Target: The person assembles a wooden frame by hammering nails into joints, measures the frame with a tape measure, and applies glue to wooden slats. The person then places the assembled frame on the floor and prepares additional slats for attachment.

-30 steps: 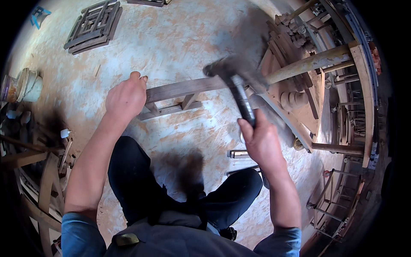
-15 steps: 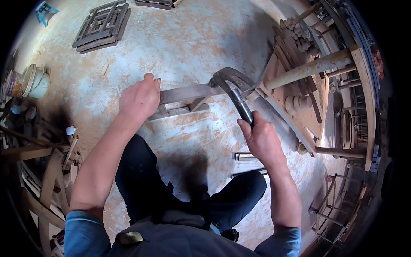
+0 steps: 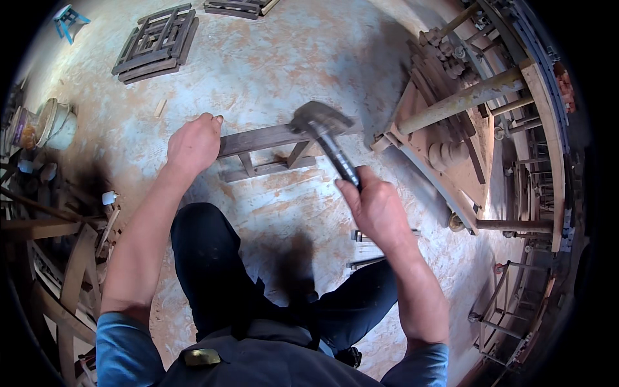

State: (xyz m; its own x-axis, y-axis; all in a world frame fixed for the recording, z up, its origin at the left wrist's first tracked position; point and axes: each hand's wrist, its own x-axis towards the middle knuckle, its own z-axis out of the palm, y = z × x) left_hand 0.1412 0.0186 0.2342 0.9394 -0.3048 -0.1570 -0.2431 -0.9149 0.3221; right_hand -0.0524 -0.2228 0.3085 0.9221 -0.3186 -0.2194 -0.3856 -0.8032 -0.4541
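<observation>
A small dark wooden frame (image 3: pixel 255 140), two long rails joined by short crosspieces, is held in front of me above the floor. My left hand (image 3: pixel 195 147) is closed around the left end of its upper rail, hiding that end. In my right hand (image 3: pixel 382 205) is a claw hammer (image 3: pixel 336 155), gripped by the lower part of its dark, shiny handle. The hammer's head, somewhat smeared by motion, overlaps the right part of the upper rail in view. I cannot tell whether it touches the wood.
To the right stands a low wooden cart (image 3: pixel 422 177) bearing wooden strips and round pieces. Dark frames lie stacked (image 3: pixel 155 48) at the far left, near a blue stool (image 3: pixel 68 22). A whitish bucket (image 3: pixel 59 129) and wood scraps line the left side. Several strips (image 3: pixel 367 237) lie by my right knee.
My left hand has shifted left along the upper rail, uncovering more of it. The right hand and the hammer have also moved left, away from the cart.
</observation>
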